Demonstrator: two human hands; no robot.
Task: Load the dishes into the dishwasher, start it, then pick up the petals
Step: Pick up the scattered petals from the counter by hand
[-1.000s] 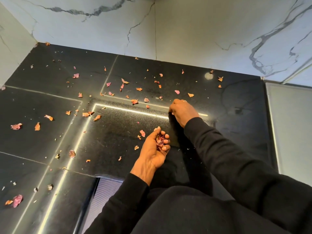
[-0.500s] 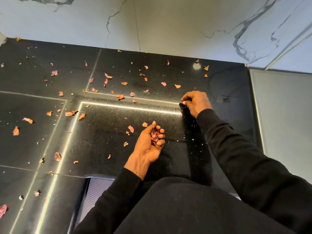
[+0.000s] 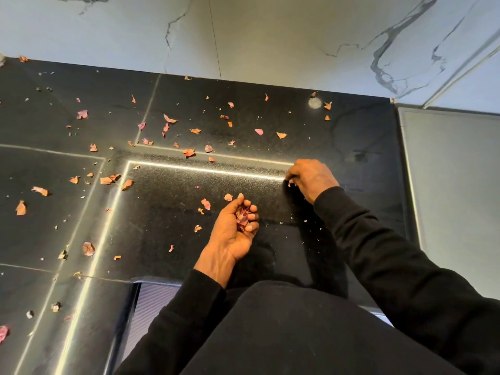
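Dried pink and orange petals (image 3: 188, 152) lie scattered over a black stone countertop (image 3: 167, 201). My left hand (image 3: 234, 228) rests palm up at the centre, its fingers curled around a small bunch of gathered petals (image 3: 242, 216). Farther right, my right hand (image 3: 311, 177) presses down on the counter by a bright light strip, fingertips pinched on a small petal piece. Loose petals (image 3: 205, 203) lie just left of my left hand. Both arms wear black sleeves.
A white marble wall (image 3: 270, 36) rises behind the counter. A grey panel (image 3: 454, 180) borders the counter on the right. A ribbed dark surface (image 3: 151, 301) shows below the counter's front edge. Many petals remain across the left half (image 3: 40, 190).
My right hand has shifted right along the light strip and pinched at the counter. My left hand keeps its bunch of petals, and the view has drifted slightly.
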